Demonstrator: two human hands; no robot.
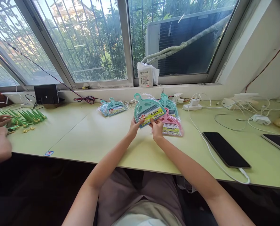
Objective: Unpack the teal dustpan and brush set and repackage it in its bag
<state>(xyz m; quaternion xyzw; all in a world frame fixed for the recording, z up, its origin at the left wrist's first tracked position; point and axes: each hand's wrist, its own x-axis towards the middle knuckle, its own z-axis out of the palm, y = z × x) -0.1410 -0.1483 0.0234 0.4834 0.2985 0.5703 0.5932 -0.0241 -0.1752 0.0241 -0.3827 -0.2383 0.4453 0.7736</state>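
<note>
Between both hands I hold a green dustpan-and-brush pack [147, 108] in clear wrap, tilted above the table. My left hand [135, 125] grips its lower left corner, and my right hand [156, 126] grips its lower right edge; the fingers of both are closed on it. Just behind and to the right, a pink dustpan pack [172, 126] lies on the table, partly covered by the held pack and my right hand. Green packs [170, 105] lie behind the pink one. Farther left is a small group of blue-green packs [115, 107].
The pale green table [95, 138] runs below a window. At right lie a phone [226, 150] with a white cable, a second phone [278, 142] and power strips. A tablet [46, 95] stands back left. Another person's hands touch green plastic pieces [33, 116] at far left.
</note>
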